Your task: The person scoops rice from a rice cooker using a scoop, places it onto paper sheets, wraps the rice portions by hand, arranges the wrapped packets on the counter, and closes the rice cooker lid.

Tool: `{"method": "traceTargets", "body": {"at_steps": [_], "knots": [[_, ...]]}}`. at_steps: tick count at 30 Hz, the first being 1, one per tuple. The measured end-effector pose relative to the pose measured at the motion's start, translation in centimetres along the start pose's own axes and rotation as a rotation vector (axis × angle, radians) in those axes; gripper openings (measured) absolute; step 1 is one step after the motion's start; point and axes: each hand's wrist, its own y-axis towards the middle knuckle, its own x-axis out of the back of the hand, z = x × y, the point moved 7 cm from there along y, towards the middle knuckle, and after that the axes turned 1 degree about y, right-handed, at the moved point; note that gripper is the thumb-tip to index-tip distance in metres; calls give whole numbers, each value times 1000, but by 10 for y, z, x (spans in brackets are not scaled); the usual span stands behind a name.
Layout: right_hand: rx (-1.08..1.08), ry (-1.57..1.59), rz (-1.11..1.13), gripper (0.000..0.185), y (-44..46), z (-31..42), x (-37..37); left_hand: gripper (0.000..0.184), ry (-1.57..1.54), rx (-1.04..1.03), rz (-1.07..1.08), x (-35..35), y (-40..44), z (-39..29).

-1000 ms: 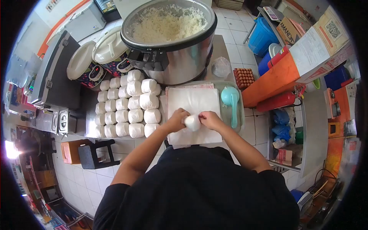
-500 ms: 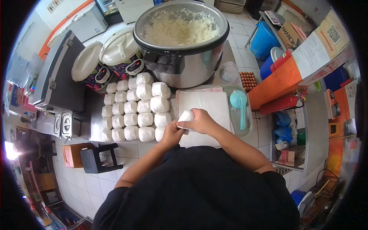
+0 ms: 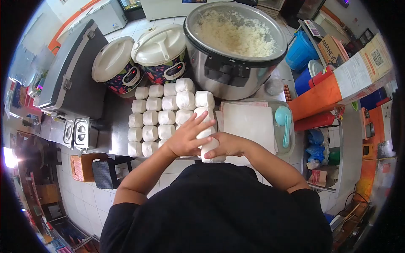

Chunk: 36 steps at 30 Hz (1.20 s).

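My right hand point(image 3: 230, 144) is closed around a white paper-wrapped packet point(image 3: 210, 147) at the table's front edge, thumb across its side. My left hand point(image 3: 185, 137) has its fingers spread over the neighbouring packets, close to the held one; it covers part of the front rows. Rows of matching packets point(image 3: 154, 104) stand to the left, some at the right side stacked higher. Right of the hands lies a pile of white wrapping sheets point(image 3: 248, 122). A turquoise scoop point(image 3: 283, 120) rests in a clear tray point(image 3: 274, 141) beside the pile.
A large steel cooker point(image 3: 228, 78) full of cooked white rice point(image 3: 240, 36) stands behind the sheets. Two patterned rice cookers point(image 3: 162, 55) with white lids stand left of it, near a grey cooler box point(image 3: 69, 76). Lidded steel containers point(image 3: 82, 133) sit at far left.
Both hands have shifted from above the sheets to the near right end of the packet rows. My left hand has let go of the packet and spread its fingers. The view has turned left.
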Motion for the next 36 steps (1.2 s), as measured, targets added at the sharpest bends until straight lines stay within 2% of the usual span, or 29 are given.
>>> {"method": "traceTargets", "body": {"at_steps": [1,2,3,4,5,6,7,8,10,11,12,13,14,15,16,18,19,21,22,24,26,28,29,31,32,34,35,36], "knots": [[36,-207,-42,72,4,6,0,70,39,32,80,-1,-5,-1],[73,-413,-85,75,7,12,0,70,37,35,79,-6,-14,-2],[-18,-635,-171,80,15,15,7,66,117,163,106,-18,-26,9],[-20,-634,-169,80,23,14,8,62,199,289,135,-29,-34,17],[23,-693,-303,79,33,14,20,56,271,495,130,-36,-43,30],[71,-751,-440,79,43,12,34,56,276,487,127,-38,-50,35],[172,-878,-510,75,57,1,41,54,264,644,23,-31,-63,52],[177,-882,-516,75,62,-4,40,52,248,801,-84,-23,-77,65],[198,-1161,-558,75,67,-8,28,50,233,800,-124,-23,-86,61],[296,-1245,-605,70,64,-12,19,51,132,753,-73,-31,-87,56],[297,-1249,-598,70,66,-22,17,51,34,704,-22,-38,-88,51],[325,-1314,-675,67,66,-24,16,59,26,706,57,-47,-91,49],[357,-1376,-757,64,66,-25,17,59,34,703,56,-53,-93,46],[436,-1307,-860,57,57,-16,14,64,36,702,-18,-53,-87,40],[439,-1304,-864,57,56,-15,16,70,34,701,-90,-54,-84,34],[568,-1214,-1002,43,38,-12,21,72,32,716,-63,-66,-87,34],[562,-1208,-1010,43,34,-15,25,69,85,659,46,-75,-82,31],[743,-1076,-939,32,22,-19,31,59,200,607,209,-91,-78,29],[741,-1078,-943,32,16,-25,40,59,199,603,208,-95,-78,30],[852,-885,-1097,32,-19,-37,70,55,296,663,243,-100,-80,36],[788,-799,-1292,33,-69,-59,115,51,328,692,250,-104,-80,37],[503,-882,-1581,39,-132,-80,159,50,330,688,210,-102,-84,34],[487,-900,-1751,46,-162,-104,182,48,305,695,208,-101,-82,34],[157,-1081,-1859,54,-209,-118,202,48,328,722,197,-100,-85,34],[144,-1089,-1878,54,-218,-131,208,48,331,727,192,-103,-85,35],[-140,-747,-1652,63,-220,-185,245,49,337,715,171,-106,-85,35],[-114,-618,-1562,65,-217,-186,245,50,324,728,189,-106,-85,34],[-109,-616,-1570,65,-222,-188,253,51,324,751,206,-102,-81,33]]}}
